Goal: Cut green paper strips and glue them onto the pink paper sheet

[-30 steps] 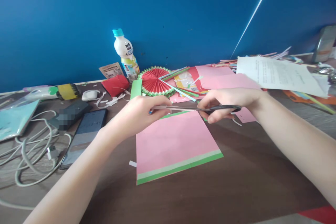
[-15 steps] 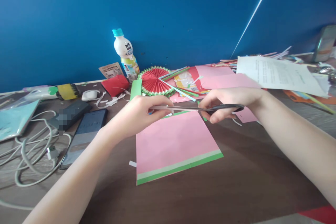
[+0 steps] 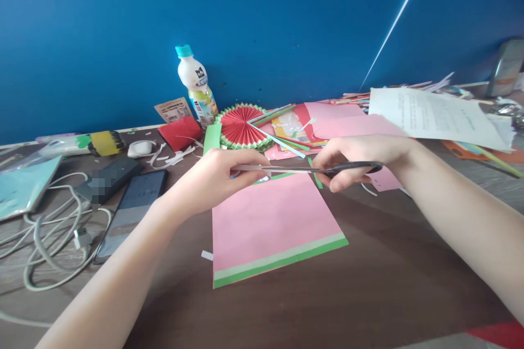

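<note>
Black-handled scissors (image 3: 344, 167) are in my right hand (image 3: 347, 161), with the blades pointing left toward my other hand. My left hand (image 3: 233, 174) pinches a thin white paper strip (image 3: 286, 170), which runs along the blades. Below both hands a pink sheet (image 3: 270, 218) lies on the table, with a pale and dark green band (image 3: 282, 260) along its near edge. A small green strip (image 3: 316, 174) lies just left of my right fingers. A red and green pleated paper fan (image 3: 241, 125) rests behind my left hand.
A bottle (image 3: 196, 84) stands by the blue wall. On the left are a phone (image 3: 133, 212), a black block (image 3: 108, 180), coiled white cables and a teal packet (image 3: 28, 182). A printed sheet (image 3: 434, 117) and pink papers lie at the back right.
My right hand and the scissors have shifted very slightly to the right. My left hand keeps almost the same place and pinch.
</note>
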Demonstrator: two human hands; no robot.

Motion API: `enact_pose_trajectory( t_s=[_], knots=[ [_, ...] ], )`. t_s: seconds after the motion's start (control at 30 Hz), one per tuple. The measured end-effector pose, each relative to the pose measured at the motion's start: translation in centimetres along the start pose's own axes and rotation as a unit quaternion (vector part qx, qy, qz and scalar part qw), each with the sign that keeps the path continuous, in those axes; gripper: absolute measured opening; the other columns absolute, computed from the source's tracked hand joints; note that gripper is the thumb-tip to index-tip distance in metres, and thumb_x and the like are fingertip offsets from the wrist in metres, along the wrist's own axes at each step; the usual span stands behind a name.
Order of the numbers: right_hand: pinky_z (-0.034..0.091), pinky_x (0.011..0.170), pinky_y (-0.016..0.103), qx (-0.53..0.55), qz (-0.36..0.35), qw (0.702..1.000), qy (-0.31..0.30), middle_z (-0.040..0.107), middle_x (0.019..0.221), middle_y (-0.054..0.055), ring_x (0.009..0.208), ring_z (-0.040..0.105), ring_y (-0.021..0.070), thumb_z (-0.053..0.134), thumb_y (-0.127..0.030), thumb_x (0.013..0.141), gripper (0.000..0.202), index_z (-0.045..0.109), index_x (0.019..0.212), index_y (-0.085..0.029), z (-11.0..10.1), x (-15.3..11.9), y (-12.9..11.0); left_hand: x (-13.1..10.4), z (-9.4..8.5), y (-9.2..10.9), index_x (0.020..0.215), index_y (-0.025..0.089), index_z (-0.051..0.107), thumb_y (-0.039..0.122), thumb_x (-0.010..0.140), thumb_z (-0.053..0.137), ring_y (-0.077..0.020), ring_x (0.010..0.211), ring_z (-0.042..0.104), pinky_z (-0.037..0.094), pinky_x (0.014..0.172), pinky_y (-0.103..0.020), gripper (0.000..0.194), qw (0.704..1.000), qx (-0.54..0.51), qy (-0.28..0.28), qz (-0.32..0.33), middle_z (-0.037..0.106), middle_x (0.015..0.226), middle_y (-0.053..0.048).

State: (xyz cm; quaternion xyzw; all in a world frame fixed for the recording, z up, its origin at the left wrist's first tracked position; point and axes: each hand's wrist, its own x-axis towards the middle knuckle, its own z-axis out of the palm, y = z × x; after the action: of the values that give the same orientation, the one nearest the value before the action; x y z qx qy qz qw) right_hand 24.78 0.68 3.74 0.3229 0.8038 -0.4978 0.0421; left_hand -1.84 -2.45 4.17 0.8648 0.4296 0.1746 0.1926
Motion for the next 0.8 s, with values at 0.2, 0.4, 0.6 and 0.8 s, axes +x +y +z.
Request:
enact_pose_trajectory(
  t_s=[0.2,0.4,0.6,0.8],
  knots=[
    [0.027,0.033,0.017,-0.005,0.020,1.000,0.001,0.044,0.050,-0.007,0.032,0.040,0.0027,0.061,-0.043,0.074,0.029,0.056,0.075,-0.014,-0.04,0.00,0.07,0.02,0.08,-0.05,0.092,0.021,0.066,0.037,0.080,0.050,-0.0115,0.065,0.059,0.043,0.058,-0.020,0.025,1.000,-0.005,0.003,0.002,0.069,0.081,0.000],
    [0.027,0.033,0.017,-0.008,0.029,1.000,0.005,0.043,0.048,-0.008,0.032,0.039,0.0030,0.061,-0.044,0.074,0.030,0.056,0.074,-0.014,-0.01,-0.02,0.09,0.09,0.06,-0.22,0.090,0.021,0.067,0.037,0.080,0.050,-0.0118,0.067,0.060,0.044,0.060,-0.020,0.025,1.000,-0.007,0.004,0.004,0.070,0.082,0.000],
    [0.026,0.032,0.016,-0.003,0.027,1.000,0.006,0.040,0.046,-0.008,0.032,0.038,0.0028,0.061,-0.044,0.074,0.030,0.055,0.073,-0.014,0.03,-0.02,0.06,0.16,0.12,-0.20,0.089,0.021,0.067,0.037,0.080,0.051,-0.0115,0.066,0.060,0.044,0.060,-0.019,0.025,1.000,-0.006,0.006,0.004,0.070,0.081,0.001],
    [0.026,0.033,0.017,-0.002,0.025,1.000,0.006,0.041,0.047,-0.008,0.032,0.038,0.0025,0.061,-0.043,0.074,0.030,0.055,0.071,-0.014,0.02,-0.02,0.02,0.12,0.16,-0.21,0.089,0.020,0.067,0.037,0.080,0.050,-0.0115,0.063,0.059,0.043,0.058,-0.020,0.026,1.000,-0.004,0.005,-0.002,0.069,0.077,0.000]
  ],
)
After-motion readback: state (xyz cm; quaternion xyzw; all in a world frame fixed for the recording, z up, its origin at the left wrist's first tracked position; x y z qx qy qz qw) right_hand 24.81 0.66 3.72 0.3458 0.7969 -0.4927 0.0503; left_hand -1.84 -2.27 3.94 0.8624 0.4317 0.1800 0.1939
